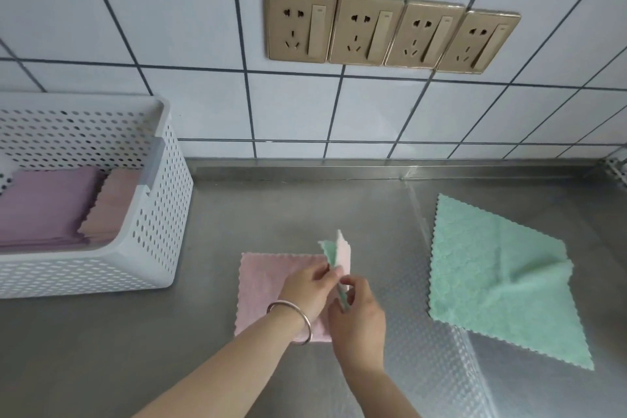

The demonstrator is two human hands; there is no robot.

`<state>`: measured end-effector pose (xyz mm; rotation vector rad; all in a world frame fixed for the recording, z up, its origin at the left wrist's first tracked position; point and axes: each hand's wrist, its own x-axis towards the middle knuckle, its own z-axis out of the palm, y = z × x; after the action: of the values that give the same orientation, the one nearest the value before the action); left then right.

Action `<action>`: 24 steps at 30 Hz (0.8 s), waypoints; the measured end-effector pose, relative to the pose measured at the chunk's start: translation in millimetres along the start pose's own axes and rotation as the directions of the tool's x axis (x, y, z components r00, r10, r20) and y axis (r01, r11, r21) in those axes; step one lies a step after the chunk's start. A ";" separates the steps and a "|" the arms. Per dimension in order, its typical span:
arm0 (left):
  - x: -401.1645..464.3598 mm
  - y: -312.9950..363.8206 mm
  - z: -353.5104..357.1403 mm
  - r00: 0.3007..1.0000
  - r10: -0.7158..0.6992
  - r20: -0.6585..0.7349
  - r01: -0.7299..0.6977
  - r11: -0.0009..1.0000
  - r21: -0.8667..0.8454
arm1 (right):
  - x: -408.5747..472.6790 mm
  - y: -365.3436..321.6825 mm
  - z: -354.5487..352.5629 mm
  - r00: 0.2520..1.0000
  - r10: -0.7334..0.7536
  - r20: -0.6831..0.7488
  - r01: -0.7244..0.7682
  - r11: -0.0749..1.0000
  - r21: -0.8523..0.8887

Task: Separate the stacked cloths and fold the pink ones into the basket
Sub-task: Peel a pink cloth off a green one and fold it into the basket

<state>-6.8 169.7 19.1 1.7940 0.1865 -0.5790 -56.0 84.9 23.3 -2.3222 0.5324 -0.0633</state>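
A pink cloth (263,285) lies flat on the steel counter in front of me. At its right edge a green cloth (328,249) and another pink cloth (343,251) are lifted upright, stuck together. My left hand (305,288), with a metal bangle on the wrist, pinches the green layer. My right hand (359,312) pinches the raised edge from the other side. A white perforated basket (152,231) stands at the left with folded pink cloths (51,204) inside.
A separate green cloth (498,282) lies spread on the counter at the right, one corner turned over. The tiled wall behind carries a row of gold sockets (390,30). Bare steel counter (264,207) lies between the basket and the cloths.
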 end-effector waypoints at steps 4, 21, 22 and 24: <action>-3.4 -8.4 -20.2 0.968 -0.199 -0.152 0.147 0.944 -0.294 | -11.0 -11.8 29.1 0.919 -0.393 0.015 0.393 0.919 -0.037; -7.8 -70.2 -72.6 0.846 -0.071 -0.529 0.252 0.926 0.280 | -17.4 24.4 67.0 0.729 -0.472 0.496 0.654 0.693 -0.302; -7.4 -71.8 -72.4 0.836 -0.066 -0.544 0.253 0.927 0.276 | -17.2 26.4 67.4 0.731 -0.476 0.489 0.654 0.692 -0.305; -6.8 -74.7 -71.1 0.823 -0.063 -0.565 0.256 0.928 0.269 | -17.0 30.6 65.8 0.702 -0.530 0.476 0.690 0.673 -0.267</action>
<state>-23.0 260.3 -28.0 2.2656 0.6783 -0.1970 -69.4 115.4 -43.3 -2.7571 -0.5254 0.1789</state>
